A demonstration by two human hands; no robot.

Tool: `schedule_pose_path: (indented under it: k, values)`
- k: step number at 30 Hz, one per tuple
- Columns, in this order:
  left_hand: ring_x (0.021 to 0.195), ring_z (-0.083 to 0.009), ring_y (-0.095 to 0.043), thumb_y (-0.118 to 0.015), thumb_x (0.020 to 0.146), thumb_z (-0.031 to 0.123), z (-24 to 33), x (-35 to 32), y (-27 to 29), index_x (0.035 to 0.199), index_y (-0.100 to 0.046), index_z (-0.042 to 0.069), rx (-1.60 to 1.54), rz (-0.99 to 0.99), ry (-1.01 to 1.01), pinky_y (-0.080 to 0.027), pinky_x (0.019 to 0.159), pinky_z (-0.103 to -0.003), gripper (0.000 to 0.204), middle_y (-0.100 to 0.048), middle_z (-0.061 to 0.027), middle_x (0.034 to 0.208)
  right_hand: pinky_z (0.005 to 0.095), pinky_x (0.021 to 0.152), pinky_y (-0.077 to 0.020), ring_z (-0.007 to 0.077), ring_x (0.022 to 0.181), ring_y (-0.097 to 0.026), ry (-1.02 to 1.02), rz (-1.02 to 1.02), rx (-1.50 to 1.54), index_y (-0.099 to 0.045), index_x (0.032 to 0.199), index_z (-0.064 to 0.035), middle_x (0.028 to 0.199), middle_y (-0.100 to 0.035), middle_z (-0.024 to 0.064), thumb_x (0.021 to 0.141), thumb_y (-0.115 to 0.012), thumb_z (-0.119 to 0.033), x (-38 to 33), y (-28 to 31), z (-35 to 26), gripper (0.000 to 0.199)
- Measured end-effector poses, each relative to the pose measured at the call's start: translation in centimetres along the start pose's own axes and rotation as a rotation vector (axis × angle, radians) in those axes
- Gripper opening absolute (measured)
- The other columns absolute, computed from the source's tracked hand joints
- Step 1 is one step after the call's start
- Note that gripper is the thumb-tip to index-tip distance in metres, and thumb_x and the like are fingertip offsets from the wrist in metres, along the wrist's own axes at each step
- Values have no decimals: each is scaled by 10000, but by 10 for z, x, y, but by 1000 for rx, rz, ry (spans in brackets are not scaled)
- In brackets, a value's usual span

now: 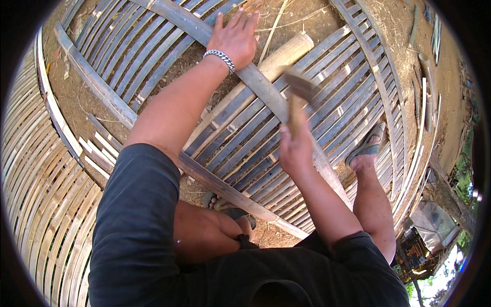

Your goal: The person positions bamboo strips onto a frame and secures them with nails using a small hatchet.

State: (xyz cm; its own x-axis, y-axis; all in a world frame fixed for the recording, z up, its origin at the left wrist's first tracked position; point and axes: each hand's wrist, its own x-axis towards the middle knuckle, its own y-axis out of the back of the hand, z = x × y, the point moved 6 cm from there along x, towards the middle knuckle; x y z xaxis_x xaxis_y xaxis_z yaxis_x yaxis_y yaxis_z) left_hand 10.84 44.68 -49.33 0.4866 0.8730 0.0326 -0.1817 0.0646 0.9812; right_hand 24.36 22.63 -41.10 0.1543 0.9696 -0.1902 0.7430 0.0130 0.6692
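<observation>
left hand (236,38) flat on bamboo slat (258,84), fingers spread; right hand (294,148) fingers clenched round hatchet (299,97). strike clear of the bracing hand.

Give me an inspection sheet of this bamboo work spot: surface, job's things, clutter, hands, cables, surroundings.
Surface: bare brown dirt ground under a grey woven bamboo-slat lattice.
Job's things: long grey bamboo strip crossing a pale round bamboo pole; blurred wooden-handled chopping blade.
Clutter: dry straw bits on the dirt.
Hands: left hand, braceleted, pressing the strip; right hand gripping the blade's handle.
Cables: nothing seen.
Surroundings: curved pale bamboo-slat panel at left; sandalled foot on the lattice.
</observation>
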Motion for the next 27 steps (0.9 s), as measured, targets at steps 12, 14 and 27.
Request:
schedule_pose_path:
  k: [12,14,27]
  values:
    - [1504,-276,-288,-415,1019,274,0,-1,1,1558,-281,61,-53,-45,13,-152,1228,-575,594,-443,-134,1546,389,906,-502,343,996,-647,165,27,-207,-382,1456,3,1108,-632,200,968,-577,-53,-6,15,-17,528]
    - [1500,-273,-297,-416,1019,272,7,2,-1,1557,-286,62,-83,-9,-4,-158,1227,-574,592,-456,-132,1537,470,893,-523,430,1049,-648,-73,-111,-155,-362,1500,-80,1223,-614,276,969,-565,-87,-9,8,4,568]
    - [1481,-262,-335,-418,1023,267,2,0,1,1560,-280,63,-28,-36,29,-183,1218,-571,590,-489,-135,1510,482,849,-558,452,1003,-678,-108,-203,-300,-338,1523,-140,1172,-641,311,955,-583,-83,8,25,-14,621]
